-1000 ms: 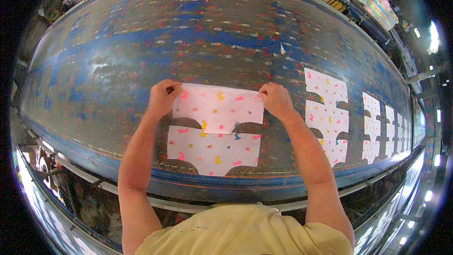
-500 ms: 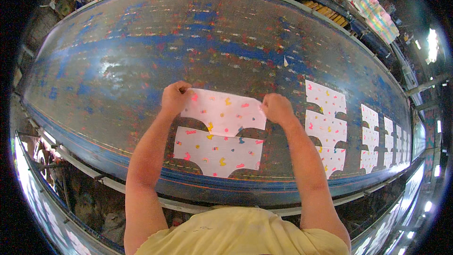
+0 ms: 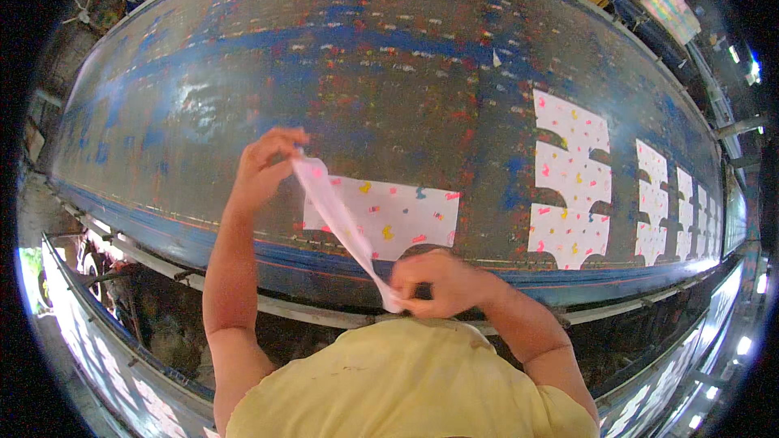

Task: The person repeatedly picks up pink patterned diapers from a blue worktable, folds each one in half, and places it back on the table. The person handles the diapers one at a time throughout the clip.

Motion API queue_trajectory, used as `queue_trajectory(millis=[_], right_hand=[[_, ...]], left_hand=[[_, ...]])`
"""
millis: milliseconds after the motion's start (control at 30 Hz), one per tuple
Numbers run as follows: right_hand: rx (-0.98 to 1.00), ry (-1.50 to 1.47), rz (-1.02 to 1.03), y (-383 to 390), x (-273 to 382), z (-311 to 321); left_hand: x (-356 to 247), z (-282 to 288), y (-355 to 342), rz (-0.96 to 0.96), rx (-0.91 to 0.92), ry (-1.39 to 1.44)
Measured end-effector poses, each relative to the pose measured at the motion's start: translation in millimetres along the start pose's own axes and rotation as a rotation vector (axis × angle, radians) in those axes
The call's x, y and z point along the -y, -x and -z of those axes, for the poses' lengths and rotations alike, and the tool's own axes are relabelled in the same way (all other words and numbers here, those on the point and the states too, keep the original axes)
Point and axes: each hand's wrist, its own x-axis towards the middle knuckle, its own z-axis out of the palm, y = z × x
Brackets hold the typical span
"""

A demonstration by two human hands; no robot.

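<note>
Swung down to the lower middle of the frame, the right hand (image 3: 438,280) has its fingertips closed, seemingly on one end of the printed cloth (image 3: 339,212), though motion blurs it; the left hand (image 3: 269,161), left of centre, pinches the other end. Spread wide earlier, the printed cloth is now a slanting strip. It looks light and limp, best held by its corners. Behind it, a flat piece (image 3: 406,209) lies on the table (image 3: 243,65).
</note>
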Motion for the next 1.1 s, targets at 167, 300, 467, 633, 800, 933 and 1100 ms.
queue_trajectory(millis=[167, 300, 467, 633, 800, 933, 1100], right_hand=[[-0.383, -0.095, -0.335, 61, 2, 30], [-0.566, 0.501, -0.463, 60, -39, 50], [-0.680, 0.761, -0.526, 40, -92, 59], [-0.645, 0.774, -0.608, 31, -101, 64], [-0.580, 0.803, -0.676, 22, -99, 70], [-0.521, 0.829, -0.710, 17, -93, 72], [-0.508, 0.912, -0.728, 11, -81, 69]], left_hand=[[-42, 10, 65, 0.516, 0.282, 0.168], [-30, -28, 74, 0.366, 0.197, -0.093], [-3, -49, 65, 0.305, 0.049, -0.236], [23, -54, 64, 0.338, -0.063, -0.226], [40, -51, 64, 0.276, -0.105, -0.208], [47, -51, 66, 0.306, -0.146, -0.132], [52, -54, 66, 0.351, -0.200, -0.080]])
